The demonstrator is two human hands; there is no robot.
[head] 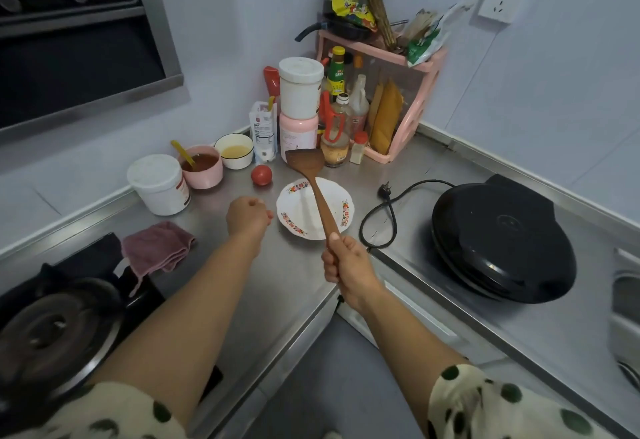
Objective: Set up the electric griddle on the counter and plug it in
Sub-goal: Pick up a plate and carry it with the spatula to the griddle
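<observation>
The black round electric griddle (502, 241) sits lid-down on the steel counter (294, 286) at the right. Its black cord (379, 220) loops on the counter to its left, and the plug (385, 189) lies loose near a floral plate (298, 213). A white wall socket (498, 2) is high on the right wall with nothing in it. My right hand (346, 265) grips the handle of a wooden spatula (310, 175), whose blade points up over the plate. My left hand (247, 217) hovers left of the plate with fingers curled and nothing in it.
A pink rack (415, 109) with bottles and packets fills the corner. Tubs, a pink cup of sauce (202, 166), a white bowl (235, 151) and a tomato (261, 174) stand behind the plate. A purple cloth (156, 248) lies beside the gas stove (52, 327). A sink edge (627, 286) shows at far right.
</observation>
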